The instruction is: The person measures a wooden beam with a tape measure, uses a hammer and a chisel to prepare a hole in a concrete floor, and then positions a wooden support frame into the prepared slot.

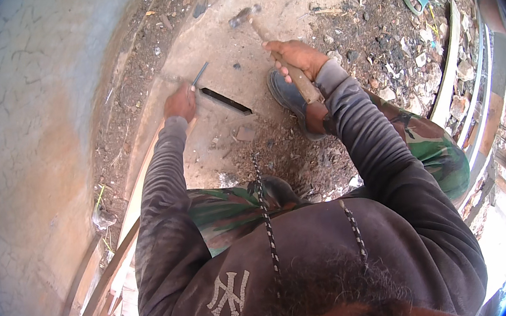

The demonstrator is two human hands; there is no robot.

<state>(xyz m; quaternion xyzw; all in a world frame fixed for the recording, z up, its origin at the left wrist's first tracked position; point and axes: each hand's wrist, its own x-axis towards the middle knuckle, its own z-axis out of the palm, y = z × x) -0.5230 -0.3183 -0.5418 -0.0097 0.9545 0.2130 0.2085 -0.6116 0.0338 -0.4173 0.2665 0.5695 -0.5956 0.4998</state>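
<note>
The thin dark metal chisel [199, 75] looks matt. The hammer with a dull grey metal head and smooth brown wooden handle [294, 71] shows worn wood. The pale concrete slab [232, 40] is rough and dusty, the grey plastered wall [25, 154] matt and cracked. The long pale wooden plank [142, 184] looks raw and unfinished.

Single head-worn fisheye view, looking steeply down from close above the person's forearms onto a concrete slab [233, 47]; rim probably distorted.
</note>
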